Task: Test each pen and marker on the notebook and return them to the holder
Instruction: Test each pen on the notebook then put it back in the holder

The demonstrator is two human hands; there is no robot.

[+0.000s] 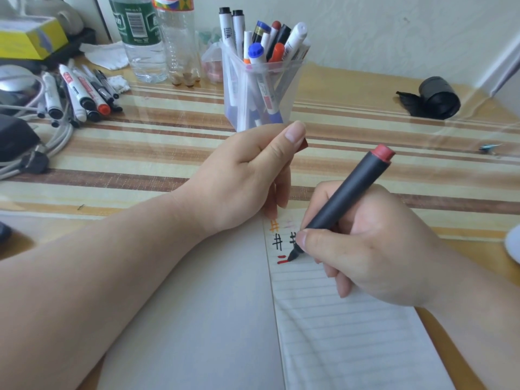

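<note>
Tabletop, covered with a striped cloth under a clear sheet, carries all items noted. Open notebook lies at the near edge, with its lined right page in use. The clear plastic holder stands upright behind the notebook and is well stocked with capped pens and markers. A loose pile of markers lies at the far left, well apart from the holder, and I judge these to be awaiting test. Two plastic bottles stand left of the holder. The left hand rests at the top of the notebook, its fingers curled around a red cap that is only partly visible under the thumb. The right hand grips the black marker low on the barrel in a writing hold, with the red-ended tail tilted up and away. The tip touches the page at two short red strokes, which sit directly below the black hash marks. Assessment: this marker's test is in progress and the ink is flowing. The marker looks light, rigid and smooth-bodied, so it is best held low on the barrel for writing and at mid-barrel for recapping. The cap is small and easily dropped, and it must be pressed fully home before the marker goes back in the holder. The wet red ink may smear under the hand.
</note>
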